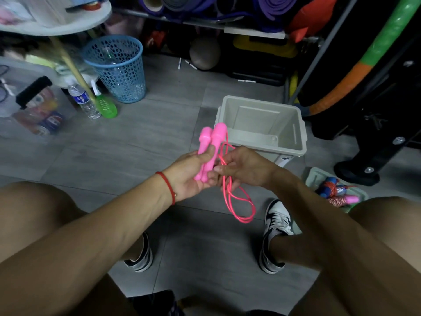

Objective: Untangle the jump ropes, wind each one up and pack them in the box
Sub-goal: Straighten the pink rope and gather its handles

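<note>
your left hand [192, 174] is wrapped around both pink handles [210, 148] of the jump rope, thumb pressed across the front, so that grip is properly clamped. the handles are smooth moulded plastic, chunky, each with a rounded knob on top, and they sit side by side, sticking up out of your fist and tilted a bit away from you. there's a thin red string bracelet [168, 187] on that wrist.

just right of that grip, your right hand [242, 168] has its fingers curled in and is pinching the pink cord [238, 202], touching the fingertips of your left. the cord is thin, glossy, rubbery looking stuff; a short bit arcs above your right hand up to the handle tops, and below the pinch it hangs in a couple of long loose loops.

beyond your hands, well apart from them, the grey box [296, 131] sits open on the tiled floor, plain matte plastic, rectangular with a thick rim. off to the right of your right arm there's a pale green tray [315, 177] with more ropes [335, 191] in it, a red-and-white twisted one and something blue, all bunched together. back left, a blue mesh bin [118, 69].
</note>
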`<state>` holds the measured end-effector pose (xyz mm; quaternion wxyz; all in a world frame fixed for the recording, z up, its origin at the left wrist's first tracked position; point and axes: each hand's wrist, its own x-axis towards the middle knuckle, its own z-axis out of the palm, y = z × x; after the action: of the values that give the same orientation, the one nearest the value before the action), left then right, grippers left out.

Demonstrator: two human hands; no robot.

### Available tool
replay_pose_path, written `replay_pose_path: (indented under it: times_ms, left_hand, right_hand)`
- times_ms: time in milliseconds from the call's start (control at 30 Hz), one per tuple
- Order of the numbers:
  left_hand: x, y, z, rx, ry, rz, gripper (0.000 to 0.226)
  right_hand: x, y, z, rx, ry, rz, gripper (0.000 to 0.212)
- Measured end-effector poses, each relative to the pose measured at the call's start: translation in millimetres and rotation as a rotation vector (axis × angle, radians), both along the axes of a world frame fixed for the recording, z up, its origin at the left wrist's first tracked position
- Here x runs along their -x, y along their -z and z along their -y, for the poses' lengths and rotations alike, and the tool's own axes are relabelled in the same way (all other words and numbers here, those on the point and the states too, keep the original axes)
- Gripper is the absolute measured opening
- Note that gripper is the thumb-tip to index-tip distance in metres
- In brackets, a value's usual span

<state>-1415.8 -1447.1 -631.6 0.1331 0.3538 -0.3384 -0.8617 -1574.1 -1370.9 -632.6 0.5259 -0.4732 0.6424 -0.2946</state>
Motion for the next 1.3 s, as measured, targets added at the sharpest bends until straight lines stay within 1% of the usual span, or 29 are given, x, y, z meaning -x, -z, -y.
replay_pose_path:
  times_ms: [133, 200, 233, 267, 333, 367, 433, 533, 600, 667, 700, 767, 833, 933, 967, 1067, 1100, 1133, 1200, 1300]
  left_hand:
    - [3.5, 0.8, 13.7, -0.074, -0.071, -0.080, 0.020]
    - [2.1, 4.2, 24.4, -0.063, -0.155, -0.097, 0.018]
    - [0.2, 7.0, 31.3, -0.031, -0.206, -0.065, 0.015]
    - [-2.4, 10.9, 39.1, 0.035, -0.261, 0.005, 0.013]
    - [-9.1, 16.8, 52.6, 0.184, -0.360, 0.169, 0.010]
    - [-12.2, 20.1, 57.3, 0.216, -0.400, 0.211, 0.010]
    - [-16.8, 24.3, 62.3, 0.201, -0.462, 0.227, 0.007]
    - [-19.8, 30.0, 64.8, 0.180, -0.521, 0.261, 0.007]
    - [-19.6, 31.6, 66.6, 0.184, -0.558, 0.289, 0.007]
    - [-19.8, 32.0, 69.4, 0.192, -0.580, 0.292, 0.005]
    - [-20.3, 32.7, 70.8, 0.200, -0.575, 0.295, 0.007]
    - [-20.8, 34.0, 70.7, 0.205, -0.516, 0.290, 0.011]
    - [-20.4, 32.7, 65.0, 0.193, -0.429, 0.250, 0.014]
    - [-16.4, 29.6, 53.9, 0.188, -0.350, 0.143, 0.017]
    - [-15.0, 29.4, 50.6, 0.222, -0.309, 0.161, 0.017]
    - [-12.7, 35.2, 43.3, 0.390, -0.136, 0.419, 0.014]
    - [-13.0, 37.4, 42.0, 0.427, -0.102, 0.487, 0.014]
    - [-13.4, 39.2, 41.1, 0.454, -0.083, 0.516, 0.015]
    - [-13.5, 37.4, 39.3, 0.508, -0.043, 0.484, 0.018]
    - [-12.2, 27.0, 34.4, 0.597, 0.027, 0.351, 0.018]
  right_hand:
    - [-0.3, -3.3, -2.7, 0.002, 0.028, 0.010, 0.029]
    - [9.1, -2.8, -8.8, -0.028, 0.005, -0.046, 0.028]
    - [15.7, -2.2, -13.7, -0.044, -0.016, -0.097, 0.024]
    - [23.1, -1.1, -18.0, -0.051, -0.018, -0.164, 0.017]
    - [40.4, 1.6, -25.4, -0.034, 0.078, -0.287, 0.008]
    - [48.3, 2.4, -28.5, -0.040, 0.160, -0.340, 0.008]
    - [59.7, 5.9, -33.4, -0.096, 0.294, -0.378, 0.014]
    - [62.3, 10.5, -39.5, -0.187, 0.418, -0.246, 0.016]
    - [58.8, 6.6, -42.0, -0.194, 0.503, -0.099, 0.013]
    - [56.2, 0.0, -45.3, -0.157, 0.567, 0.051, 0.008]
    - [56.6, -2.8, -46.4, -0.128, 0.584, 0.094, 0.007]
    - [59.2, -5.5, -47.5, -0.061, 0.587, 0.143, 0.012]
    - [59.7, -8.9, -46.3, -0.064, 0.611, 0.174, 0.016]
    - [52.3, -13.6, -39.1, -0.086, 0.612, 0.173, 0.014]
    - [47.6, -15.9, -37.4, -0.072, 0.602, 0.180, 0.014]
    - [37.7, -22.5, -33.0, -0.005, 0.593, 0.194, 0.012]
    - [36.0, -25.2, -32.5, 0.010, 0.588, 0.182, 0.012]
    - [34.9, -26.9, -32.0, 0.020, 0.579, 0.162, 0.011]
    - [33.7, -28.7, -30.9, 0.032, 0.572, 0.136, 0.010]
    - [33.9, -29.2, -31.1, 0.048, 0.627, 0.145, 0.010]
